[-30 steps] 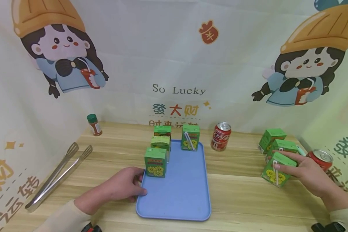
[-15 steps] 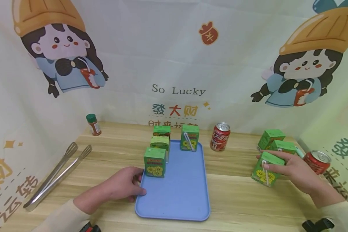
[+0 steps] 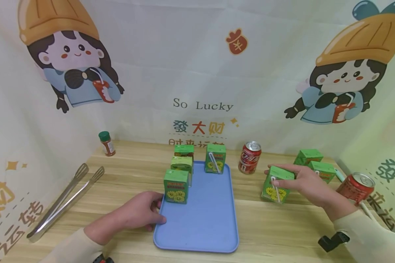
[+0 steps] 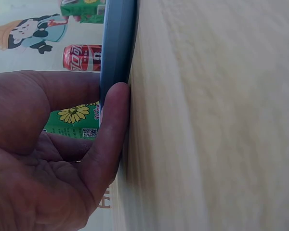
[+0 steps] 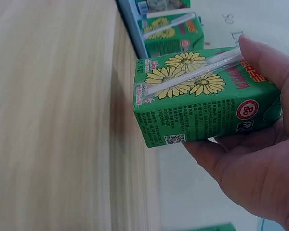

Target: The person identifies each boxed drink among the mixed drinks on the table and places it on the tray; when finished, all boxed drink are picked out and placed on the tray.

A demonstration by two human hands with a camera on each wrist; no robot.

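Currently | carton (image 5: pixel 204 101): green, yellow flowers (image 5: pixel 168 82), white straw (image 5: pixel 197 72) | right grip (image 3: pixel 306 180): pinching it | left grip (image 3: pixel 138 210): holding tray (image 3: pixel 204 223)

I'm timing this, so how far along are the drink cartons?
Looks done: four green drink cartons stand on the blue tray. In hand: the right hand grips a fifth carton, right of the tray. Probably left to move: two cartons farther right.
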